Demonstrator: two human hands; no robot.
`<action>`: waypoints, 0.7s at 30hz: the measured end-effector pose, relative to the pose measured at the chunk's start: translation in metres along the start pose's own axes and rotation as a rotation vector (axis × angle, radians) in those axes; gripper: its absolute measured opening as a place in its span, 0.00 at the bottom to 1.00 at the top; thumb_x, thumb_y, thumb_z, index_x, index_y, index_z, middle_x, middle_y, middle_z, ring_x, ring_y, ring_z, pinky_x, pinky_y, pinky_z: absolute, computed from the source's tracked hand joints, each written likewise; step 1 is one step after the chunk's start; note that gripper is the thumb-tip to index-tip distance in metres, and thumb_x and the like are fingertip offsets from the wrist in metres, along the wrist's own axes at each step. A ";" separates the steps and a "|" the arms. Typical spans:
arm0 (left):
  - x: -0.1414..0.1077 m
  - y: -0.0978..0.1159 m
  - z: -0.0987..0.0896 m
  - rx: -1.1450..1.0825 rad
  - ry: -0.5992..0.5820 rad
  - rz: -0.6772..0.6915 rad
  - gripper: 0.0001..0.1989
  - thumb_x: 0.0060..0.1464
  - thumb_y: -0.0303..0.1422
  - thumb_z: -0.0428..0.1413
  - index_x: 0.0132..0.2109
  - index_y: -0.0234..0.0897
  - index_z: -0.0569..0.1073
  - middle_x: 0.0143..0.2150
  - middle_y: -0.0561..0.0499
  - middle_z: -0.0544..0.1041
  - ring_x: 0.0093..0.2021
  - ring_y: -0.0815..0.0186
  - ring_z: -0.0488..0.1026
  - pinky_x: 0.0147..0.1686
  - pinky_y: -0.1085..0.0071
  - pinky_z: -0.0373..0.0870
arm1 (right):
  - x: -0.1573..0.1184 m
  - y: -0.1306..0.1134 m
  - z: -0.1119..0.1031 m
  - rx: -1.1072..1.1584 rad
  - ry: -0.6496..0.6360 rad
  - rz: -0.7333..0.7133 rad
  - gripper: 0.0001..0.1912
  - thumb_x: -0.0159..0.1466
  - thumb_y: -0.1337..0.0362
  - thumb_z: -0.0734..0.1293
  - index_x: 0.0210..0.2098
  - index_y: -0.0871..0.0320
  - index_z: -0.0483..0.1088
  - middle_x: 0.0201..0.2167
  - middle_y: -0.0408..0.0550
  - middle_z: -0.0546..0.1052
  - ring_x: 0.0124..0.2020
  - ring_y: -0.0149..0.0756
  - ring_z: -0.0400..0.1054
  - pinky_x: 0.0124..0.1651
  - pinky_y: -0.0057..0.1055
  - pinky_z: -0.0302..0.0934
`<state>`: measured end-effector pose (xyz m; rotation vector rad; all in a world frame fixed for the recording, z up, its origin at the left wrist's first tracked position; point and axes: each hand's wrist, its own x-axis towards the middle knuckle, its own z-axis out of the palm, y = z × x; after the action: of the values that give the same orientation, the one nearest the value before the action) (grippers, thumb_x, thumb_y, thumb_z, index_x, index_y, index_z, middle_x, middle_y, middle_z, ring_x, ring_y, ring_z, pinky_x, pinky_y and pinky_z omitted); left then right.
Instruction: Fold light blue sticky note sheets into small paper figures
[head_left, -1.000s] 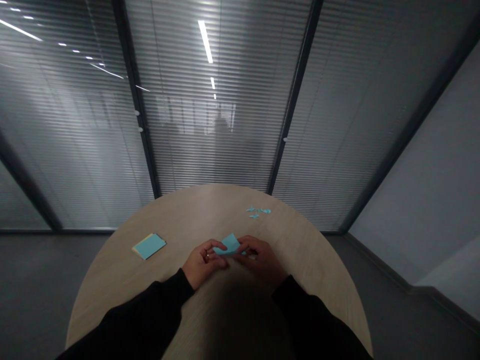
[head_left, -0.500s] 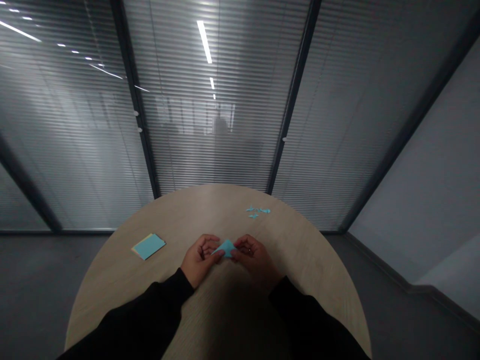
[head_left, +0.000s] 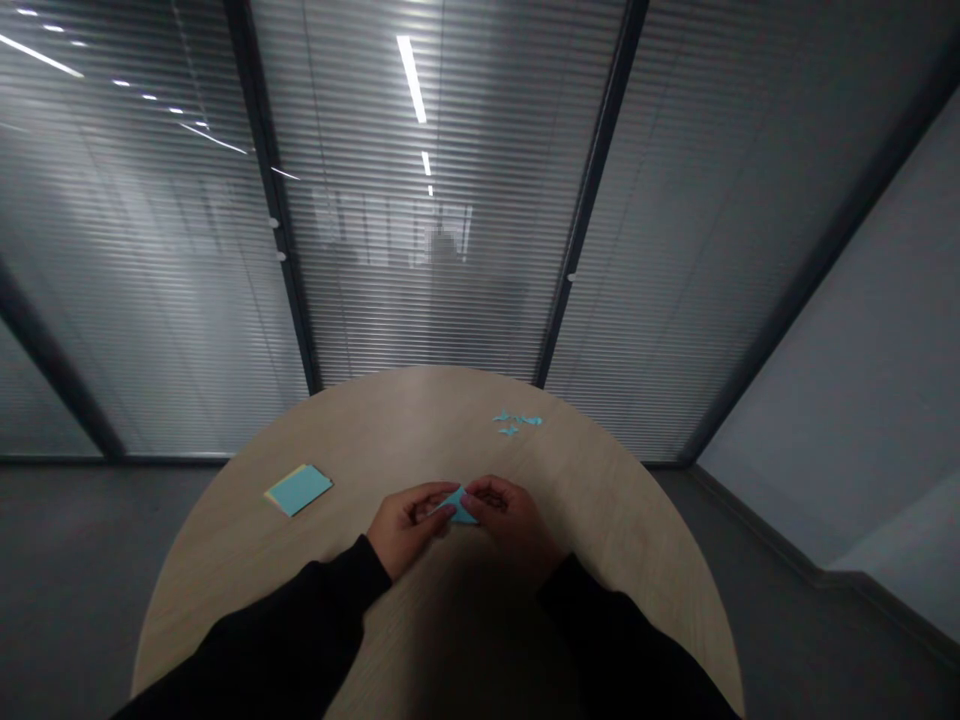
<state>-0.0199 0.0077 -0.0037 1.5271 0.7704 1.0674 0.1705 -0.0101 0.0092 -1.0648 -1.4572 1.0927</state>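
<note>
A small blue folded paper (head_left: 461, 508) is held between my two hands, above the near middle of the round wooden table. My left hand (head_left: 405, 525) pinches its left side, thumb in front and fingers behind. On the other side, my right hand (head_left: 511, 518) grips the upper right part between thumb and curled fingers. The fingers cover much of the paper, so its full shape is hidden.
A stack of blue and yellow paper sheets (head_left: 300, 490) lies on the table (head_left: 390, 410) at the left. Several small blue folded paper pieces (head_left: 517, 421) rest at the far right. Glass panels with blinds (head_left: 435, 320) stand beyond the table.
My right thumb and fingers have shifted from the paper's right corner toward its top. My left fingers have stretched over the paper's upper edge, and less of it shows.
</note>
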 end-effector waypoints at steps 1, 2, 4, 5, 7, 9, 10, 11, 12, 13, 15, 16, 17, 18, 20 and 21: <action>0.000 0.000 0.000 0.016 -0.007 -0.005 0.22 0.52 0.40 0.63 0.51 0.33 0.77 0.31 0.48 0.77 0.27 0.69 0.72 0.29 0.73 0.68 | 0.000 0.000 -0.001 -0.023 0.004 -0.002 0.14 0.59 0.54 0.71 0.34 0.59 0.73 0.29 0.45 0.76 0.31 0.35 0.70 0.36 0.30 0.62; -0.001 0.000 0.001 0.028 -0.009 -0.010 0.21 0.52 0.40 0.62 0.51 0.33 0.77 0.32 0.48 0.78 0.27 0.68 0.72 0.29 0.72 0.68 | 0.000 0.000 -0.001 -0.039 0.005 -0.003 0.14 0.58 0.54 0.71 0.33 0.59 0.73 0.28 0.44 0.76 0.31 0.34 0.70 0.36 0.30 0.62; -0.001 0.001 0.001 0.033 -0.007 -0.019 0.21 0.52 0.40 0.62 0.50 0.33 0.78 0.33 0.47 0.79 0.27 0.68 0.72 0.30 0.71 0.69 | 0.000 0.000 -0.002 -0.044 0.010 0.006 0.13 0.58 0.54 0.71 0.32 0.59 0.73 0.28 0.44 0.76 0.30 0.34 0.69 0.35 0.30 0.61; -0.001 0.002 0.001 0.031 -0.006 -0.022 0.21 0.52 0.40 0.62 0.50 0.33 0.78 0.34 0.46 0.79 0.27 0.68 0.72 0.30 0.71 0.69 | 0.000 0.001 -0.002 -0.034 0.012 0.015 0.13 0.58 0.54 0.71 0.32 0.59 0.73 0.27 0.43 0.75 0.30 0.34 0.69 0.35 0.30 0.61; -0.001 0.005 0.002 0.030 -0.004 -0.022 0.20 0.52 0.40 0.63 0.49 0.33 0.78 0.32 0.47 0.79 0.26 0.68 0.71 0.29 0.71 0.68 | 0.000 0.002 -0.002 -0.018 0.016 0.026 0.14 0.58 0.54 0.71 0.31 0.59 0.72 0.27 0.43 0.75 0.29 0.33 0.68 0.34 0.29 0.60; -0.002 0.008 0.003 0.043 0.004 -0.021 0.20 0.51 0.41 0.63 0.48 0.33 0.79 0.31 0.48 0.79 0.25 0.68 0.70 0.27 0.72 0.67 | 0.000 0.002 -0.001 -0.015 0.010 0.029 0.14 0.58 0.53 0.71 0.32 0.59 0.72 0.27 0.43 0.75 0.29 0.33 0.68 0.34 0.29 0.59; -0.002 0.009 0.003 0.054 0.008 -0.021 0.20 0.51 0.41 0.63 0.47 0.33 0.79 0.30 0.48 0.79 0.24 0.68 0.70 0.25 0.73 0.66 | 0.000 0.002 -0.001 -0.013 0.004 0.032 0.14 0.58 0.53 0.71 0.32 0.59 0.72 0.27 0.43 0.75 0.29 0.34 0.68 0.34 0.30 0.60; -0.002 0.010 0.003 0.065 0.009 -0.021 0.20 0.51 0.41 0.63 0.47 0.33 0.80 0.30 0.48 0.79 0.24 0.69 0.70 0.25 0.73 0.65 | 0.000 0.002 -0.001 -0.011 0.002 0.034 0.14 0.57 0.53 0.71 0.32 0.59 0.72 0.27 0.43 0.75 0.29 0.34 0.69 0.34 0.30 0.60; -0.002 0.011 0.004 0.073 0.007 -0.021 0.20 0.51 0.41 0.63 0.47 0.33 0.80 0.30 0.47 0.79 0.23 0.69 0.69 0.24 0.73 0.65 | 0.000 0.002 -0.001 -0.010 -0.002 0.033 0.14 0.57 0.53 0.71 0.33 0.59 0.73 0.27 0.43 0.75 0.30 0.34 0.69 0.34 0.30 0.60; -0.002 0.011 0.004 0.078 0.005 -0.022 0.19 0.51 0.41 0.63 0.47 0.33 0.80 0.31 0.47 0.79 0.24 0.69 0.70 0.24 0.73 0.65 | 0.000 0.001 -0.001 -0.009 -0.004 0.034 0.14 0.58 0.53 0.71 0.33 0.59 0.73 0.28 0.43 0.75 0.30 0.34 0.69 0.35 0.30 0.60; -0.002 0.010 0.004 0.081 -0.002 -0.020 0.19 0.51 0.41 0.62 0.47 0.33 0.80 0.33 0.45 0.80 0.24 0.68 0.71 0.26 0.73 0.67 | 0.000 0.000 0.000 -0.022 0.002 0.031 0.14 0.58 0.53 0.71 0.32 0.59 0.73 0.28 0.43 0.75 0.30 0.34 0.68 0.35 0.30 0.60; -0.002 0.009 0.004 0.077 -0.002 -0.018 0.19 0.52 0.41 0.62 0.47 0.33 0.80 0.35 0.45 0.80 0.25 0.68 0.71 0.26 0.73 0.67 | -0.001 -0.001 0.000 -0.031 0.007 0.030 0.14 0.58 0.54 0.71 0.32 0.59 0.73 0.28 0.43 0.75 0.30 0.34 0.68 0.35 0.30 0.60; -0.001 0.008 0.004 0.069 -0.001 -0.018 0.19 0.52 0.41 0.62 0.47 0.33 0.79 0.35 0.45 0.80 0.25 0.69 0.71 0.26 0.73 0.67 | -0.001 -0.002 0.000 -0.034 0.012 0.032 0.13 0.58 0.54 0.71 0.32 0.59 0.73 0.28 0.43 0.75 0.30 0.34 0.68 0.35 0.30 0.60; -0.001 0.007 0.004 0.059 0.003 -0.017 0.20 0.52 0.41 0.62 0.48 0.33 0.79 0.35 0.45 0.80 0.25 0.69 0.71 0.26 0.73 0.67 | -0.001 -0.002 0.000 -0.030 0.015 0.038 0.13 0.58 0.54 0.71 0.32 0.59 0.73 0.28 0.43 0.75 0.30 0.34 0.68 0.35 0.30 0.60; -0.001 0.004 0.002 0.053 0.023 -0.013 0.20 0.52 0.41 0.62 0.49 0.33 0.78 0.32 0.47 0.79 0.24 0.69 0.70 0.26 0.73 0.66 | -0.001 -0.003 0.001 -0.014 0.025 0.057 0.13 0.57 0.54 0.71 0.32 0.59 0.72 0.27 0.43 0.74 0.29 0.33 0.67 0.34 0.30 0.59; -0.001 0.002 0.001 0.062 0.036 -0.008 0.20 0.52 0.41 0.62 0.49 0.33 0.78 0.29 0.49 0.78 0.24 0.69 0.70 0.25 0.74 0.65 | -0.001 -0.003 0.001 -0.008 0.027 0.066 0.13 0.57 0.54 0.71 0.32 0.58 0.72 0.27 0.43 0.74 0.29 0.33 0.67 0.33 0.30 0.59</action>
<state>-0.0189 0.0060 -0.0019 1.5590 0.8409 1.0766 0.1696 -0.0118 0.0120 -1.1366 -1.4147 1.1152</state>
